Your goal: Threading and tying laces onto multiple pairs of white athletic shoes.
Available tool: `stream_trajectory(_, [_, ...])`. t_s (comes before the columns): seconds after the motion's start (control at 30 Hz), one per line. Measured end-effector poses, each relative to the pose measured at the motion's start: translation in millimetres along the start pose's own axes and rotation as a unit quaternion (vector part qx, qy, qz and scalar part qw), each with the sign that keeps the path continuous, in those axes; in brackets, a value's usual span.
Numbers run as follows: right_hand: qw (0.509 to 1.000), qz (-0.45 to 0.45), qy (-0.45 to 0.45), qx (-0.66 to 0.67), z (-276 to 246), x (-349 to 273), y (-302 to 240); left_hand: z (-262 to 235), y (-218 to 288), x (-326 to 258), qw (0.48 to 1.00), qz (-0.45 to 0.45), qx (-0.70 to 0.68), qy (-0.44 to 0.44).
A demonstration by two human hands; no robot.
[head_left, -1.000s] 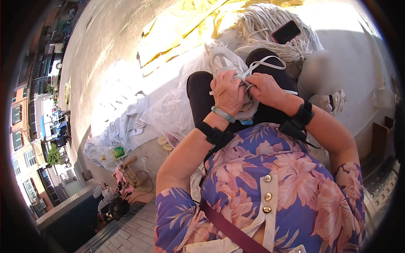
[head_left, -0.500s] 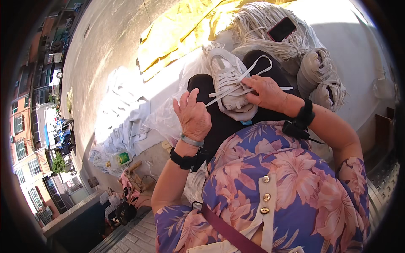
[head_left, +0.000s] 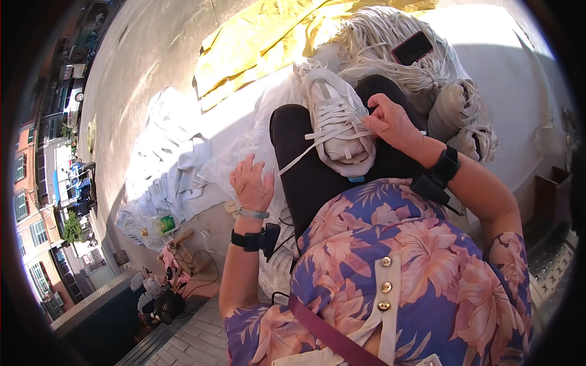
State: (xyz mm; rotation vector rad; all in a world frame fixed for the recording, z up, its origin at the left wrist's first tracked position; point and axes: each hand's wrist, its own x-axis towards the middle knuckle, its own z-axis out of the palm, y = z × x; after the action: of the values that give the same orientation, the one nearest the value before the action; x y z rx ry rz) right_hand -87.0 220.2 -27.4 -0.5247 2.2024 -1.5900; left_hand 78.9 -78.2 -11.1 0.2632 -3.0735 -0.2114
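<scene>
A white lace-up sneaker (head_left: 343,148) rests on my lap between my black-clad thighs, its toe toward me. My right hand (head_left: 394,127) is at the sneaker's right side, thumb and forefinger closed on the shoelace near the eyelets. Crossed rows of white shoelace (head_left: 332,116) run over the tongue, and one loose lace end (head_left: 297,160) trails left across my thigh. Off to the left, my left hand (head_left: 252,188) hangs in the air beside my left thigh, fingers spread, holding nothing. Both wrists carry black strapped devices.
A large bundle of white laces (head_left: 372,36) lies beyond my right knee, with a dark phone (head_left: 412,48) on top. More grey-white rolled bundles (head_left: 455,110) sit at right. White cloth strips (head_left: 171,146), a plastic bottle (head_left: 165,224) and yellow sheeting (head_left: 250,43) lie around.
My left hand has moved left and down, away from the sneaker. My right hand has shifted slightly right and up, and the lace loop above it no longer shows.
</scene>
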Motion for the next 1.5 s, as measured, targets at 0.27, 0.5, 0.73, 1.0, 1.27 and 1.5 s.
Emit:
stream_trajectory(0.27, [0.992, 0.106, -0.022, 0.057, 1.6, 11.7, 0.6, 10.6, 64.2, 45.1, 0.980, 0.145, -0.135, 0.021])
stream_trajectory(0.5, [0.996, 0.053, -0.030, 0.060, 1.4, -5.1, 4.3, -0.1, 66.0, 35.4, 0.971, 0.157, -0.173, 0.042])
stream_trajectory(0.73, [0.960, -0.074, -0.134, -0.236, -36.3, -26.6, -23.3, -18.6, 51.3, 28.8, 0.979, 0.104, -0.155, -0.076])
stream_trajectory(1.0, [0.919, -0.193, -0.064, -0.337, -111.2, -54.0, -12.9, -34.8, 21.2, 17.9, 0.977, 0.151, -0.139, -0.049])
stream_trajectory(1.27, [0.927, -0.104, -0.072, -0.353, -167.3, -80.4, 4.9, -38.0, -41.3, -20.9, 0.988, 0.059, -0.129, -0.061])
stream_trajectory(1.5, [0.913, -0.113, 0.075, -0.385, -216.8, -82.9, 38.2, -38.9, -90.0, -35.1, 0.997, -0.034, -0.073, 0.019])
